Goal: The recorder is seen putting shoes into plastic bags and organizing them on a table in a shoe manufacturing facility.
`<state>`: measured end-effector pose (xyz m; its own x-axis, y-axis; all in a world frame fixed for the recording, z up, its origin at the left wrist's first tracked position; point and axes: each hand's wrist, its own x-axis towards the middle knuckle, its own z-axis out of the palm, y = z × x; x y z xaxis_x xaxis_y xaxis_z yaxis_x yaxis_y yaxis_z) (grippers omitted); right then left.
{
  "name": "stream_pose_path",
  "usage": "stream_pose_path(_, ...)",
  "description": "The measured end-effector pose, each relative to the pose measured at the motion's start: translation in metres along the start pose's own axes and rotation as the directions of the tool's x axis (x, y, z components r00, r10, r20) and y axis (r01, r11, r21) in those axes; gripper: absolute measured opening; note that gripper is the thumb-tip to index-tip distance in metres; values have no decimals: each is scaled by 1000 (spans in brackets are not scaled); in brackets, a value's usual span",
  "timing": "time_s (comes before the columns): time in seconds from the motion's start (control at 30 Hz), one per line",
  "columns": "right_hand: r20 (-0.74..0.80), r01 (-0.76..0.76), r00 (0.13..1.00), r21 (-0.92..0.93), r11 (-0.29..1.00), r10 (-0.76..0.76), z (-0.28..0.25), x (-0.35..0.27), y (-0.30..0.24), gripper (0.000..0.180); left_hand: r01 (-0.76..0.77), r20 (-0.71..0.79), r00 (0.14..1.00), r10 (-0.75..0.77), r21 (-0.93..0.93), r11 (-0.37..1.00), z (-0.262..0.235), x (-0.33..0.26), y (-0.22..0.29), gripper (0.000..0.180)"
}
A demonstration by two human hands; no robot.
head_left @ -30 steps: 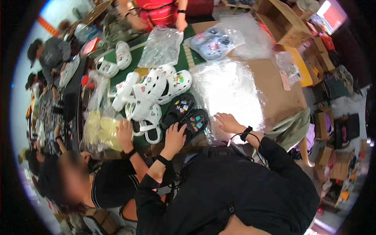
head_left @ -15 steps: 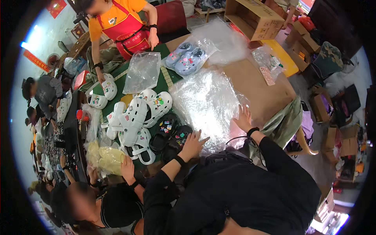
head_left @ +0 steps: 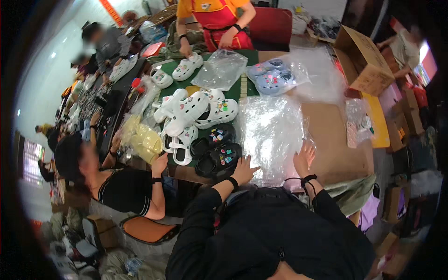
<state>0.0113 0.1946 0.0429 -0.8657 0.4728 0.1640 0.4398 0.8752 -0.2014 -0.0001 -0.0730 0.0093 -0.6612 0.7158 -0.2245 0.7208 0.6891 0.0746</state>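
Note:
A stack of clear plastic bags (head_left: 269, 135) lies flat in front of me, shiny with glare. My left hand (head_left: 244, 171) rests open at its near left corner, fingers spread, beside a pair of black clogs (head_left: 219, 158) with colourful charms. On the right edge of the bags lies my right hand (head_left: 304, 158), open and palm down. Left of the bags is a heap of white clogs (head_left: 191, 109) with charms. Beyond the stack, light blue clogs (head_left: 272, 80) sit in a clear bag.
Across the table, a person in a red apron (head_left: 215, 21) touches a white clog (head_left: 187, 67) beside a loose clear bag (head_left: 220, 70). At my left, another person's hand (head_left: 159, 164) is near bagged yellow clogs (head_left: 145, 143). An open cardboard box (head_left: 361, 60) stands at the far right.
The whole view has turned, shifting the table's contents in the picture. Both my hands stay open at the bag stack. The person across still has a hand at a white clog.

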Motion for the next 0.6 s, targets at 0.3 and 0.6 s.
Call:
stream_pose_path(0.3, 452, 421, 514, 608, 673, -729, 16, 22, -5, 35, 76, 36, 997, -69, -296, 952, -49, 3, 29, 42)
stream_pose_path(0.6, -949, 901, 205, 279, -333, -240, -394, 56, -51, 62, -56, 18, 998, 64, -294, 954, -28, 15, 47, 40)
